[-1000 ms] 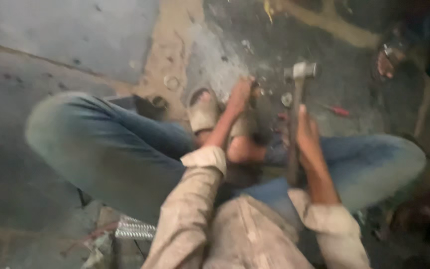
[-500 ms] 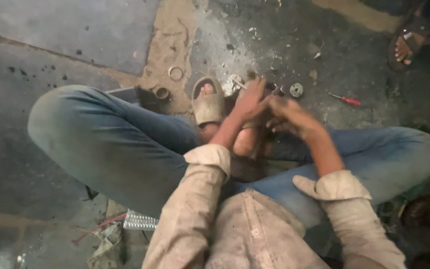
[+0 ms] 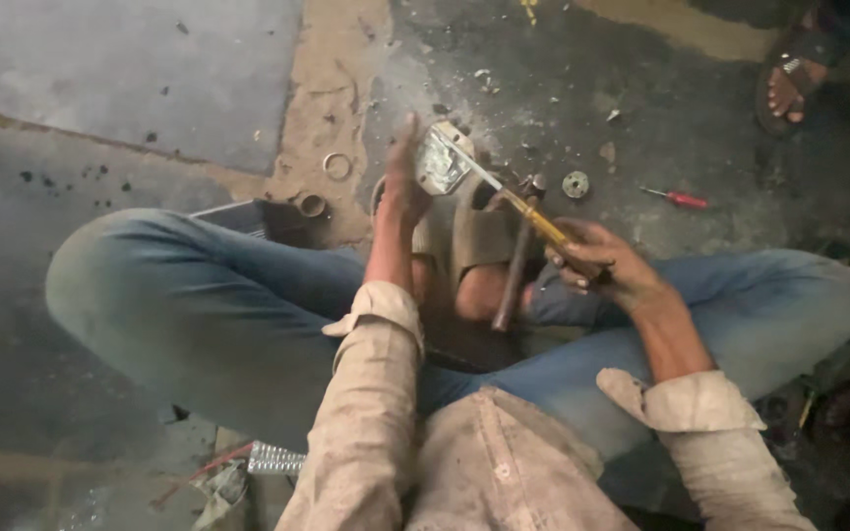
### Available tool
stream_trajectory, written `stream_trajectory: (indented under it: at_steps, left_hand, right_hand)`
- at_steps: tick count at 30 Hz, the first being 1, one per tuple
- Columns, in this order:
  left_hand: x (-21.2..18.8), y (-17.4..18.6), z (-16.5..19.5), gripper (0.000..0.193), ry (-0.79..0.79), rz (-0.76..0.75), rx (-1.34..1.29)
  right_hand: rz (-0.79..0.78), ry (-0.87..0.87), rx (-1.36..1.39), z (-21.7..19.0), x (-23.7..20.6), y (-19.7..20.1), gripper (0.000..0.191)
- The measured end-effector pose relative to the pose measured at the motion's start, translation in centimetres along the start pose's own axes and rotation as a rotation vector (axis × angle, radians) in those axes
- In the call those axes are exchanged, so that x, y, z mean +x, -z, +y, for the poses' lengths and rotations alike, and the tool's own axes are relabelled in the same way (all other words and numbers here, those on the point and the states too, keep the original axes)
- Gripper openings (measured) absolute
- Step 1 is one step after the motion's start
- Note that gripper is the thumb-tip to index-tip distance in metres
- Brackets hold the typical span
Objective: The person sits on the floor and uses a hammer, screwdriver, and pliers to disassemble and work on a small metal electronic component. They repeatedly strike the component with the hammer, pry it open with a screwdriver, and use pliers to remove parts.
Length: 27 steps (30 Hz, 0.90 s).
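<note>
While left hand (image 3: 403, 187) grips metal piece (image 3: 440, 159) — right hand (image 3: 602, 261) clasps screwdriver (image 3: 523, 208), tip touching piece.

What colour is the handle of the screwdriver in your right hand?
Yellow; the screwdriver handle shows best in the head view.

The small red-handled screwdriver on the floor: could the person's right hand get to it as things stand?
Probably not at once: the right hand already grips a yellow-handled screwdriver. Otherwise the bare floor to the small red-handled screwdriver looks unobstructed.
</note>
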<state>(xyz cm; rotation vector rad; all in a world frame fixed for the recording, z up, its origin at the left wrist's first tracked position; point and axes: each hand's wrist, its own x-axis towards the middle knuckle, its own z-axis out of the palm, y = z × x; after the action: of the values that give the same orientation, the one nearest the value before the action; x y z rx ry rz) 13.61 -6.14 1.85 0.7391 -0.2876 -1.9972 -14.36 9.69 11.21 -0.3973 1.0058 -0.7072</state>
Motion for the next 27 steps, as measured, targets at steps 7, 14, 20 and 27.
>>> stream_trajectory:
  at_steps: [7, 14, 20, 27]
  left_hand:
    - [-3.8, -4.2, 1.5, 0.070, -0.011, -0.460, -0.523]
    - [-1.2, -3.7, 0.3, 0.042, 0.058, -0.108, -0.210]
    - [-0.9, -4.8, 0.5, 0.030, 0.069, 0.011, -0.240]
    - [-3.3, -9.0, 2.6, 0.030, 0.068, 0.083, -0.211]
  right_hand:
    - [0.178, 0.025, -0.643, 2.6, 1.6, 0.1, 0.035]
    - [0.449, 0.273, -0.945, 5.1, 2.9, 0.6, 0.039]
    - [0.714, 0.496, -1.228, 4.4, 2.3, -3.1, 0.034]
    - [0.921, 0.687, -1.448, 2.7, 1.1, -6.3, 0.032]
